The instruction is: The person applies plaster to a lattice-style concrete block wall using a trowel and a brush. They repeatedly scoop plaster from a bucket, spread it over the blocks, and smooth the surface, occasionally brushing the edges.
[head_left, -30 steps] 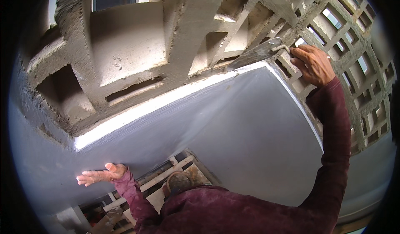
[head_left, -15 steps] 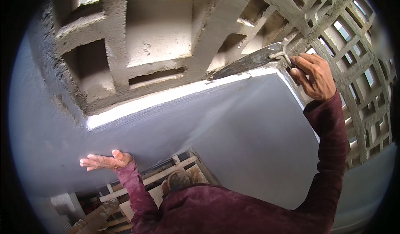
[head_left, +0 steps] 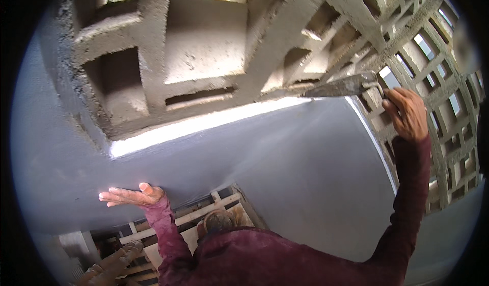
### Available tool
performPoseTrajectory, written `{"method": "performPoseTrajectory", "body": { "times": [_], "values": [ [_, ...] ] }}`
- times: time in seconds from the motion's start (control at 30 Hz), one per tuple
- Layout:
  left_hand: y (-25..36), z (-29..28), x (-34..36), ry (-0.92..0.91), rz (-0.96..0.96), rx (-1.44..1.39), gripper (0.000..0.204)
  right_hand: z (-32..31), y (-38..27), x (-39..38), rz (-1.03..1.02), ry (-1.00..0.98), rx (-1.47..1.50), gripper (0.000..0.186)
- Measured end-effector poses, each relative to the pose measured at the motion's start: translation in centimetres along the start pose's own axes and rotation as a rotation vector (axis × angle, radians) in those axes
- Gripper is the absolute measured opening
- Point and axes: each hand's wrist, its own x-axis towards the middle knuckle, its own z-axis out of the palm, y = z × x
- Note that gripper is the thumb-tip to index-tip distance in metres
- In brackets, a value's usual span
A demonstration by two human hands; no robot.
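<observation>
My right hand (head_left: 407,113) is wrapped round the handle of a pointed metal trowel (head_left: 340,87). Its grey, smeared blade points left along the upper edge of a smooth grey plastered surface (head_left: 305,148), just below the openwork concrete block wall (head_left: 277,36). A bright white strip (head_left: 214,124) runs along that edge, to the left of the blade's tip. Farther down on the left, my left hand (head_left: 133,195) has its fingers stretched out over the plaster and holds nothing. Whether its palm touches the surface I cannot tell.
Below my left forearm are wooden slats (head_left: 193,215) and a round bucket-like container (head_left: 218,219), partly hidden by my clothing. Dusty, pale-coated shapes (head_left: 119,258) show at the lower left. Blocks with square openings (head_left: 448,107) continue down the right side.
My right hand and the trowel have moved right and slightly down along the edge, uncovering more of the white strip. The view has shifted a little; my left hand keeps its pose.
</observation>
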Motion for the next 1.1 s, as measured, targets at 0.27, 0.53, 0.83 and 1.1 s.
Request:
{"method": "performPoseTrajectory", "body": {
  "times": [0.27,0.53,0.83,1.1],
  "values": [
    [-0.6,-0.1,0.2,-0.001,0.056,-0.013,0.07,-1.4,-4.9,3.3,-0.167,0.101,0.005,0.023],
    [-0.5,0.0,0.0,-0.012,0.033,-0.012,0.074,-1.1,-4.9,3.6,-0.154,0.059,-0.094,0.021],
    [-1.0,0.1,0.0,-0.003,0.049,0.006,0.076,1.3,0.3,2.5,-0.085,-0.061,-0.063,0.021],
    [-1.0,0.4,-0.3,0.018,0.042,0.017,0.077,3.3,5.8,1.6,-0.037,-0.079,-0.156,0.018]
  ]
}}
